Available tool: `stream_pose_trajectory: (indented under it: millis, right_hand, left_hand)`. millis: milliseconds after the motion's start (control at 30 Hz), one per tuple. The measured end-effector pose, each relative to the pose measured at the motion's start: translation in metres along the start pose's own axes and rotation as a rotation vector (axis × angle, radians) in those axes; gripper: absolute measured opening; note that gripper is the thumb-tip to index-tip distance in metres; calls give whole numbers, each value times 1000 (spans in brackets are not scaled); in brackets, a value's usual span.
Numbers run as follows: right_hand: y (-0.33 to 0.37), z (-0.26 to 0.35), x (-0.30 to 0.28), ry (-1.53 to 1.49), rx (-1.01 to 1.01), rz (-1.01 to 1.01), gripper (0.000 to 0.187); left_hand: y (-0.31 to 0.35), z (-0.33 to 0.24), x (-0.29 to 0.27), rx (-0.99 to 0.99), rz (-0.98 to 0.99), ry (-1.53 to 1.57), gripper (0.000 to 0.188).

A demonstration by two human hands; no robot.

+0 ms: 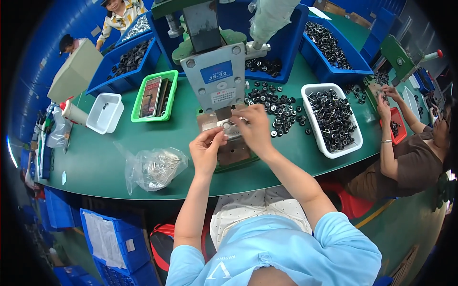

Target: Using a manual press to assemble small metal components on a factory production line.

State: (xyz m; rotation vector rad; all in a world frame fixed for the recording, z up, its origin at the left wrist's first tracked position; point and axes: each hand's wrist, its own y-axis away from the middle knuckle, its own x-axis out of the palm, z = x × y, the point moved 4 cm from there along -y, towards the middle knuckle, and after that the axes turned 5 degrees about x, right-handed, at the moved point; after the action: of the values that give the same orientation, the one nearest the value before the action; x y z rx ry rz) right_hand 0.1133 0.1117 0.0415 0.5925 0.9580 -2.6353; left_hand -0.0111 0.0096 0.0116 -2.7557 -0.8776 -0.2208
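Observation:
Both my hands work at the base of a green bench press (217, 78) with a grey front plate. My left hand (207, 148) is closed in a pinch beside the metal die block (231, 131), just below the ram. What its fingertips hold is too small to make out. My right hand (256, 127) reaches in from the other side, its fingers bent together by the ram; any part in them is hidden. Loose black round parts with metal centres (281, 109) lie right of the press, nearest my right hand.
A white tray (355, 145) of black parts with metal pins stands right. Left are a green basket (138, 117) with a phone, a white tray (102, 128) and a plastic bag (155, 169) of metal pins. Blue bins (334, 74) line the back. A co-worker (405, 152) sits right.

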Motion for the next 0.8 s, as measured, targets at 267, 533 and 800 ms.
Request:
stream_pose_trajectory:
  millis: [267, 533, 800]
  right_hand:
    - [-37, -57, -179, 819, 159, -515, 24]
    - [-35, -51, -47, 439, -40, 146, 23]
    - [-42, -85, -9, 603, -16, 153, 12]
  left_hand:
    - [-17, 5, 16, 11, -19, 54, 13]
    - [-18, 2, 24, 50, -151, 275, 20]
    - [-18, 1, 23, 52, -139, 351, 27]
